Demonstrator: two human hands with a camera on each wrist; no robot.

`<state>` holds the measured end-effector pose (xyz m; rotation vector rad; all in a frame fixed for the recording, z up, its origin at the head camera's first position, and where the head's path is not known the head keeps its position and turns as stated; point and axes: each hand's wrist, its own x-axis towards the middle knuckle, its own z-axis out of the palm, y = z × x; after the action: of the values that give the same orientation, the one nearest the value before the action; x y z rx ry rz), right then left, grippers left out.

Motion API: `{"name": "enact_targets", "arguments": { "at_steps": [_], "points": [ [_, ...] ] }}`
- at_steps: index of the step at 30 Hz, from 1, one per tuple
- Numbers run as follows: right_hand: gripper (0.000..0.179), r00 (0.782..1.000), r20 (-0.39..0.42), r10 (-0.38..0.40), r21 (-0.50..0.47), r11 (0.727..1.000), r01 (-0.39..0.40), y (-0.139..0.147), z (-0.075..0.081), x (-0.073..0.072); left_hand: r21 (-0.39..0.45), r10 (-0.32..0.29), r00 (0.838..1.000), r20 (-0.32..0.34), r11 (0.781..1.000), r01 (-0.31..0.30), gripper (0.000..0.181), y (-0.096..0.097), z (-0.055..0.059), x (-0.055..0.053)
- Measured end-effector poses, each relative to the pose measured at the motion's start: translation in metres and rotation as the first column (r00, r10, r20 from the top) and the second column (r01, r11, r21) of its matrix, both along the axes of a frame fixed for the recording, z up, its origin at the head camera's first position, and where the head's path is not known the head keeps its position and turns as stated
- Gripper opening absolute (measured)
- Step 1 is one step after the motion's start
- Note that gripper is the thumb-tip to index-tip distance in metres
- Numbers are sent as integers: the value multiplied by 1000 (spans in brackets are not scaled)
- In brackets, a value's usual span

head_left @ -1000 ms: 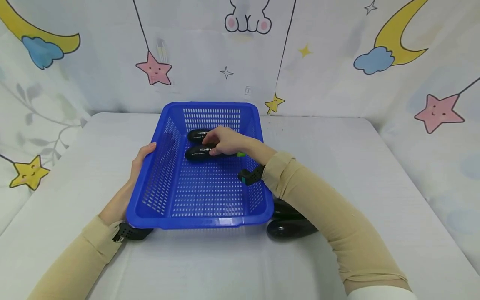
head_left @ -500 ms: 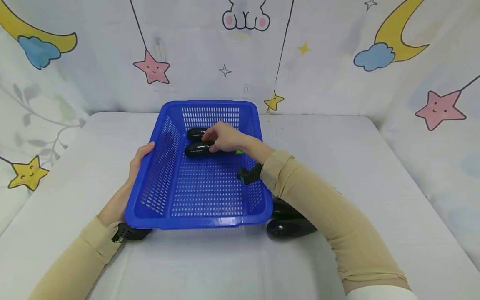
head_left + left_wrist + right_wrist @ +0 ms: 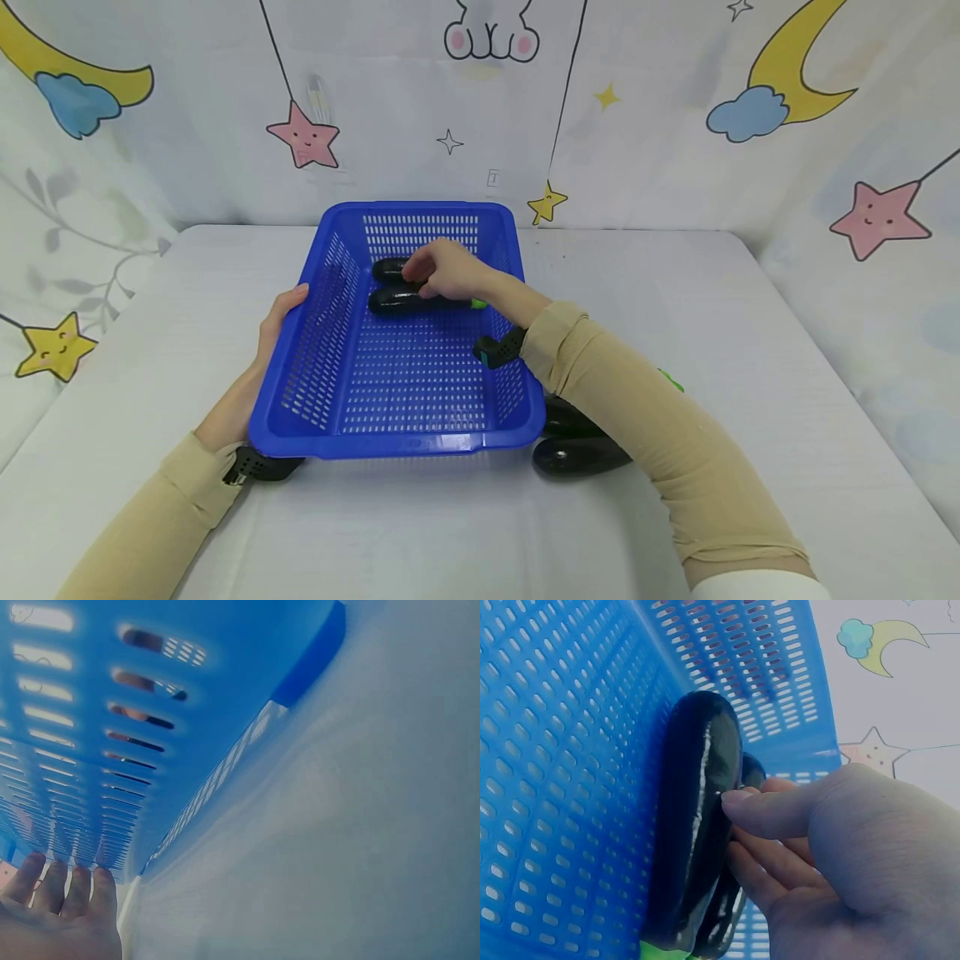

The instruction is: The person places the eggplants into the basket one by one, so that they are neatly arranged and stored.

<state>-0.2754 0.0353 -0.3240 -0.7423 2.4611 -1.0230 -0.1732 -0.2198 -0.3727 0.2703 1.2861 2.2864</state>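
The left hand (image 3: pixel 272 342) holds a blue slotted plastic basket (image 3: pixel 401 443) at its left side. A fingertip shows at the rim in the head view. In the left wrist view the left fingers (image 3: pixel 76 896) lie against the slotted plastic. My right hand (image 3: pixel 450 271) is inside the basket at two glossy dark eggplants with green stem ends. Its thumb tip is right at the side of the nearer eggplant (image 3: pixel 393 301), and its fingers lie over the farther eggplant (image 3: pixel 387 269). In the right wrist view the nearer eggplant partly hides the other.
Outside the basket's right front corner lie dark eggplants (image 3: pixel 577 457), partly covered by the right sleeve (image 3: pixel 637 408). A bit of green (image 3: pixel 671 381) shows beyond that sleeve. The white table (image 3: pixel 712 308) ends at a patterned cloth backdrop (image 3: pixel 390 100).
My right hand has risen slightly over the eggplants, baring more of the nearer one. A bit of green has come into view beside the right sleeve. The left hand stays put.
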Motion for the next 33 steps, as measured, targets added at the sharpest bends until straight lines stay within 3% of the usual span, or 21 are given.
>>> {"name": "enact_targets", "arguments": {
  "at_steps": [13,27,33],
  "points": [
    [32,1000,17,-11,-26,1000,11,1,2,0,34,-2,1000,-22,999,3,55,2,0,-2],
    [31,999,23,-22,-77,997,24,3,2,-1,69,-6,999,-48,998,9,45,1,-3,-5],
    [30,1000,24,2,-151,988,1,6,18,5,36,-5,998,-68,999,8,48,-1,-4,-3]
  ]
}}
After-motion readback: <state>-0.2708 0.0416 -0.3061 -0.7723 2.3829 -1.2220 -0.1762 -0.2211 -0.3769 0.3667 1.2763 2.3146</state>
